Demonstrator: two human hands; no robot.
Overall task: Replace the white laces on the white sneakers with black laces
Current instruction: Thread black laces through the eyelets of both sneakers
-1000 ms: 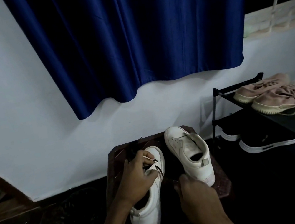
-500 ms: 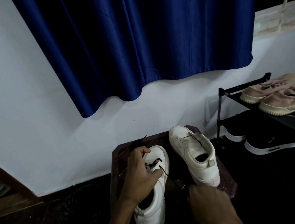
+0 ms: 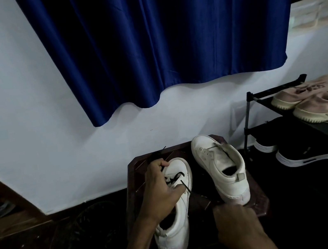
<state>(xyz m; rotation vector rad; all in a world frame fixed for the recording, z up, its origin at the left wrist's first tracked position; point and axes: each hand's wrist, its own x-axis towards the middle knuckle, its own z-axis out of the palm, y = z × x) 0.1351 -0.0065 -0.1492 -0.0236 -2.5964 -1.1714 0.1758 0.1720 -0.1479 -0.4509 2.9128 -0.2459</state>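
Fingers and thumb of the left hand curl round the left sneaker, which lies on a small dark wooden table with its heel overhanging the near edge. A black lace runs taut from its front eyelets into the right hand, clenched near the near right corner. The right sneaker stands along the right edge.

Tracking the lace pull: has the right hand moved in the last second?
Yes. Against the right-hand white sneaker, the right hand has drawn back toward the person and slightly right, pulling the black lace.
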